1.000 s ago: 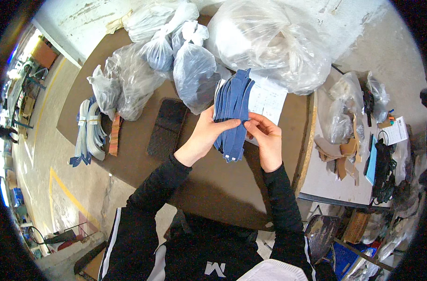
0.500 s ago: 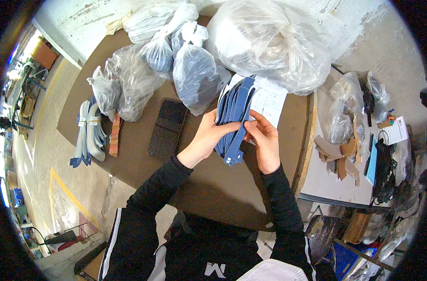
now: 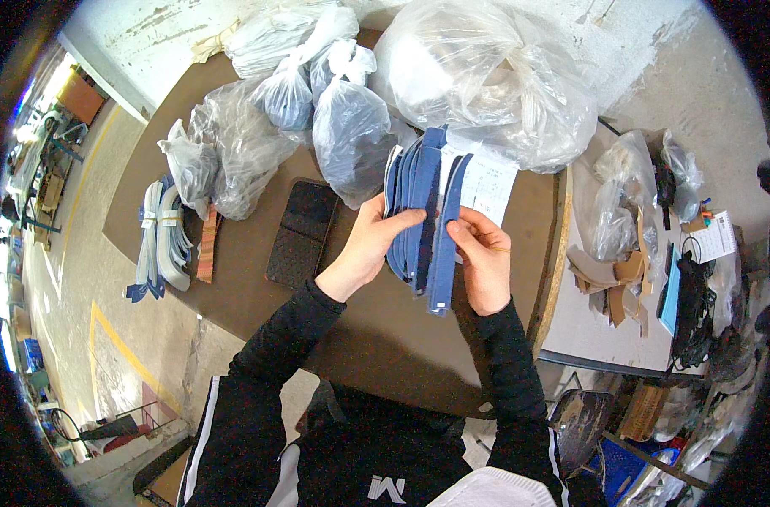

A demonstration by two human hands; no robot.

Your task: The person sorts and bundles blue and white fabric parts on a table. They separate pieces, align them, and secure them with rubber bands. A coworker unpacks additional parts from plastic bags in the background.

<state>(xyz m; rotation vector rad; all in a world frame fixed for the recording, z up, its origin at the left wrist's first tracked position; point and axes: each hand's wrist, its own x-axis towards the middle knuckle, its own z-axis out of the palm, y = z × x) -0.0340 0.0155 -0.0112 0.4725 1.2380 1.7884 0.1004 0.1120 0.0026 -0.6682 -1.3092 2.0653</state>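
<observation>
My left hand [image 3: 361, 247] grips a stack of curved dark-blue fabric strips [image 3: 413, 203], its thumb lying across the top and the fingers mostly hidden underneath. Between the thumb and fingers of my right hand [image 3: 484, 260] is a single blue strip [image 3: 446, 245], parted from the right side of the stack by a narrow dark gap. Small pale marks show at the strip's lower end. Both hands are above the brown table [image 3: 376, 338]. Partly beneath the strips lies a white paper sheet [image 3: 486, 182] with writing on it.
A dark phone-like case [image 3: 302, 230] lies left of my hands. Farther left are banded bundles of pale strips [image 3: 163, 237] and a reddish-brown striped piece [image 3: 207, 245]. Filled plastic bags [image 3: 486, 80] line the back. A side table [image 3: 562, 325] at right holds cardboard scraps [image 3: 617, 275].
One strip has come away from the right side of the stack in my right hand, opening a gap. My right hand has shifted slightly right; the stack has tilted a little.
</observation>
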